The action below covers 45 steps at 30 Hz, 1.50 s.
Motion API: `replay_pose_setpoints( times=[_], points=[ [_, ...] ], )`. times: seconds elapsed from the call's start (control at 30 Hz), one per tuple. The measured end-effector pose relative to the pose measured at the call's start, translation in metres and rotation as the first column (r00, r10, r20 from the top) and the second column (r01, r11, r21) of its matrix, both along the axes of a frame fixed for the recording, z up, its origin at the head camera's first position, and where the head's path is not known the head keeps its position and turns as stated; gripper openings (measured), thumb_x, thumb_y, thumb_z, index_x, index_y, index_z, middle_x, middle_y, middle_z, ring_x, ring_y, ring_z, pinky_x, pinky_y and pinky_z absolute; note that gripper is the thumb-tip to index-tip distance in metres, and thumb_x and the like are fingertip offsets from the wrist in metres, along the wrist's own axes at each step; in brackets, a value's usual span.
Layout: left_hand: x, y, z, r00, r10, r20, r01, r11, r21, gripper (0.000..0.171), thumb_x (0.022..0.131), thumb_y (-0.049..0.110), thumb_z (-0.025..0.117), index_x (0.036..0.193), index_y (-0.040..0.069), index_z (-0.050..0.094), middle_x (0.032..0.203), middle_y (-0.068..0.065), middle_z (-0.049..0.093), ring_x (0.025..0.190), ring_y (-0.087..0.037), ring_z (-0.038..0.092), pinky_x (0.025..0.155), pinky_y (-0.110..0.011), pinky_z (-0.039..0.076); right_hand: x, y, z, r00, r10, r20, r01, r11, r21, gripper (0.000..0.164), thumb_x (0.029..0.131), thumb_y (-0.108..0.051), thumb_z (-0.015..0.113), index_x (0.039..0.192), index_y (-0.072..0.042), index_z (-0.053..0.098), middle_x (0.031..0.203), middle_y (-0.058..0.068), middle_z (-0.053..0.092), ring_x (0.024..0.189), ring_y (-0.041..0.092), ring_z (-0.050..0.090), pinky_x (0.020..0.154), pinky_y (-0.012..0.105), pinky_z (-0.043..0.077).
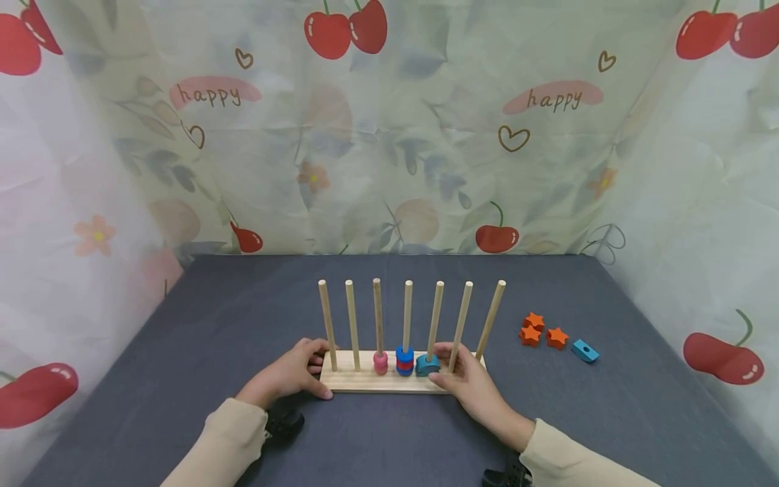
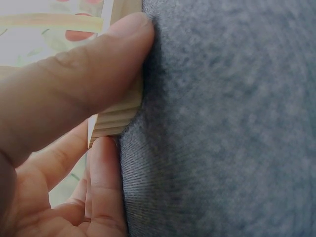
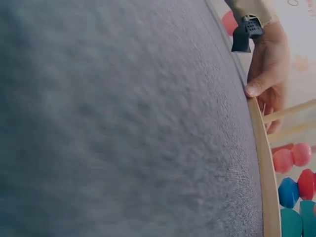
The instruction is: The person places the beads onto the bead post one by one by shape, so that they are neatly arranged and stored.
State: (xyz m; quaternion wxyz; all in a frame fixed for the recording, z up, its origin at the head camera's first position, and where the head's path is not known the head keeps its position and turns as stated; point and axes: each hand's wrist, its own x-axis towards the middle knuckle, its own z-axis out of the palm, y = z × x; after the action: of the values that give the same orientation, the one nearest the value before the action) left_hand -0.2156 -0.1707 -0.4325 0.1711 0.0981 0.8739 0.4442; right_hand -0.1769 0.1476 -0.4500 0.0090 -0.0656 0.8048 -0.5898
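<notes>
A pale wooden base [image 1: 365, 383] with several upright pegs lies on the table. My left hand [image 1: 296, 371] grips its left end, thumb [image 2: 123, 47] along the front edge and fingers against the end face. On the third peg sit pink beads [image 1: 380, 363]; the fourth carries blue and red beads [image 1: 404, 361]. A teal block [image 1: 427, 366] surrounds the foot of the fifth peg, tilted a little. My right hand [image 1: 471, 381] pinches this block between thumb and fingers, reaching past the sixth peg. The right wrist view shows the left hand [image 3: 269, 74] but not the right.
Orange star beads [image 1: 531, 335] and a blue rectangular block [image 1: 585, 351] with a hole lie on the dark grey table [image 1: 243, 304] to the right. A printed curtain [image 1: 377, 135] hangs behind and along both sides.
</notes>
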Motion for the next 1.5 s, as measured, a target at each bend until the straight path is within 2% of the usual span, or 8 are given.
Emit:
replay_pose_setpoints(
  times=[0.2,0.53,0.83,1.0,1.1,1.2,1.33,1.5],
  points=[
    [0.001,0.000,-0.001,1.000,0.003,0.004,-0.003,1.000,-0.010,0.073,0.059,0.000,0.090,0.124,0.005,0.057,0.119,-0.016,0.043,0.112,-0.030,0.051,0.095,-0.043,0.050,0.011,0.008,0.002,0.999,0.051,0.014,-0.051,0.998,0.036,0.065,0.089,-0.013,0.069,0.144,0.000,0.037,0.141,0.020,0.049,0.136,0.035,0.041,0.112,0.053,0.031],
    [0.000,-0.001,-0.002,1.000,0.006,0.005,-0.006,1.000,-0.013,0.073,0.059,0.001,0.090,0.125,0.006,0.058,0.117,-0.015,0.043,0.111,-0.029,0.052,0.096,-0.043,0.050,0.028,0.027,0.017,0.992,0.086,0.097,-0.098,0.987,0.124,0.074,0.088,-0.018,0.072,0.146,0.004,0.032,0.145,0.024,0.043,0.135,0.037,0.041,0.111,0.049,0.034],
    [-0.001,-0.001,0.000,1.000,0.011,0.010,-0.011,1.000,-0.017,0.073,0.059,0.002,0.090,0.125,0.007,0.058,0.118,-0.014,0.043,0.113,-0.030,0.052,0.096,-0.043,0.050,0.031,0.059,0.036,0.957,0.244,0.158,-0.267,0.953,0.145,0.058,0.092,-0.020,0.067,0.137,0.006,0.044,0.139,0.026,0.048,0.128,0.040,0.048,0.101,0.044,0.047],
    [-0.001,-0.001,-0.001,1.000,0.004,0.009,-0.004,1.000,-0.015,0.072,0.060,0.001,0.090,0.124,0.006,0.057,0.118,-0.015,0.043,0.113,-0.030,0.051,0.096,-0.042,0.050,0.027,0.078,0.047,0.944,0.291,0.156,-0.313,0.938,0.147,0.048,0.094,-0.021,0.063,0.132,0.005,0.051,0.133,0.025,0.054,0.122,0.040,0.053,0.091,0.032,0.053],
    [-0.001,-0.002,-0.001,1.000,0.003,0.009,-0.003,1.000,-0.014,0.073,0.060,0.001,0.090,0.124,0.006,0.057,0.118,-0.015,0.043,0.113,-0.030,0.051,0.095,-0.042,0.050,0.025,0.090,0.052,0.946,0.288,0.150,-0.309,0.941,0.140,0.046,0.095,-0.022,0.062,0.131,0.005,0.052,0.129,0.025,0.056,0.117,0.039,0.056,0.087,0.027,0.054],
    [-0.002,-0.001,-0.002,1.000,0.008,0.010,-0.008,1.000,-0.013,0.073,0.060,0.002,0.090,0.125,0.006,0.057,0.118,-0.014,0.043,0.113,-0.030,0.051,0.096,-0.042,0.050,0.025,0.103,0.058,0.952,0.267,0.151,-0.286,0.951,0.118,0.048,0.096,-0.023,0.061,0.132,0.007,0.049,0.128,0.026,0.056,0.115,0.035,0.059,0.088,0.031,0.055],
    [-0.002,-0.001,-0.003,1.000,0.010,0.006,-0.010,1.000,-0.014,0.073,0.060,0.002,0.090,0.125,0.006,0.057,0.118,-0.014,0.043,0.113,-0.030,0.051,0.096,-0.042,0.050,0.023,0.121,0.063,0.975,0.187,0.121,-0.203,0.970,0.134,0.049,0.097,-0.024,0.059,0.133,0.007,0.047,0.129,0.028,0.056,0.112,0.021,0.063,0.090,0.036,0.055],
    [-0.003,0.000,-0.003,1.000,0.011,-0.001,-0.011,1.000,-0.011,0.073,0.059,0.002,0.091,0.124,0.007,0.058,0.117,-0.014,0.044,0.112,-0.029,0.051,0.096,-0.041,0.050,0.017,0.144,0.063,0.997,0.073,0.020,-0.076,0.975,0.211,0.044,0.098,-0.025,0.058,0.130,0.004,0.051,0.124,0.018,0.062,0.102,0.001,0.063,0.085,0.029,0.055]
  ],
)
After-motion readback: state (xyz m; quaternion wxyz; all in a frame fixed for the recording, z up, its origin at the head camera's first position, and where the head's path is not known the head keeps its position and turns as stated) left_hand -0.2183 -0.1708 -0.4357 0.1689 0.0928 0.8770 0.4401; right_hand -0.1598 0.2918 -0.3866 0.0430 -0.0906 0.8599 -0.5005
